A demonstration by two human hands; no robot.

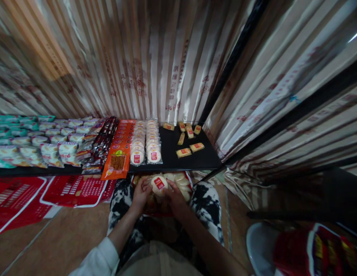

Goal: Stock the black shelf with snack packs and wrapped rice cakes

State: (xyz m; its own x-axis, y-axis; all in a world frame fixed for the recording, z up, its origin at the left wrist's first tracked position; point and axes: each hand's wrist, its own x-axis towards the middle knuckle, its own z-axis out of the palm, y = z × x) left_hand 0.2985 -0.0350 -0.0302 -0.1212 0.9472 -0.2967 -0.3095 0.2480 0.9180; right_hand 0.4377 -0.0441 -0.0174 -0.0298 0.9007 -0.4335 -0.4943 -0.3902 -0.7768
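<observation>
Between both hands is a round, pale wrapped cracker pack (159,184) with a red label facing up. My left hand (141,193) grips its left edge, and my right hand (175,195) closes on its right edge. Under them, between the knees, sits an open red-edged bag or box (191,177) with more round pale packs (181,180) inside; the hands cover part of it. Just beyond, two rows of like round packs (137,145) (153,143) lie overlapped on a black shelf (192,164).
Right of those rows lie several small yellow packets (197,147). To the left are orange snack packs (117,163), dark packets (102,143) and white-and-green bags (46,153). Red bags (77,190) lie below the shelf. A striped curtain (155,65) hangs behind; a pale stool (260,245) stands right.
</observation>
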